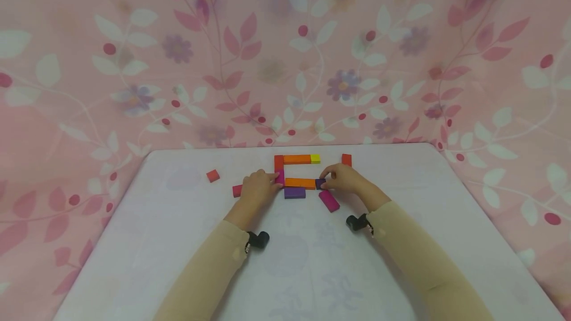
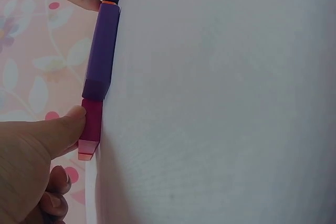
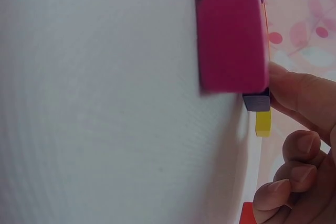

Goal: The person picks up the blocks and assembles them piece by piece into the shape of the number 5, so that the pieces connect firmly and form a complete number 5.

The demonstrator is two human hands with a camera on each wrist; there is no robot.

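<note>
My left hand (image 1: pixel 256 188) holds the magenta block (image 1: pixel 279 178) with thumb and index finger; it joins a red block (image 1: pixel 278 162) at its far end. My right hand (image 1: pixel 344 179) pinches a small dark purple block (image 1: pixel 319 184) at the right end of an orange block (image 1: pixel 300 183). Running right from the red block, another orange block (image 1: pixel 296 159) ends at a yellow block (image 1: pixel 315 159). Close in front of the nearer orange block lies a longer purple block (image 1: pixel 295 193). In the left wrist view, my left thumb (image 2: pixel 71 127) touches the magenta block.
A loose magenta block (image 1: pixel 329 201) lies just in front of my right hand. A red block (image 1: pixel 346 160) stands behind that hand. On the left are a small red block (image 1: pixel 213 176) and a reddish block (image 1: pixel 237 191), partly covered by my left hand. White cloth covers the table (image 1: pixel 303 261).
</note>
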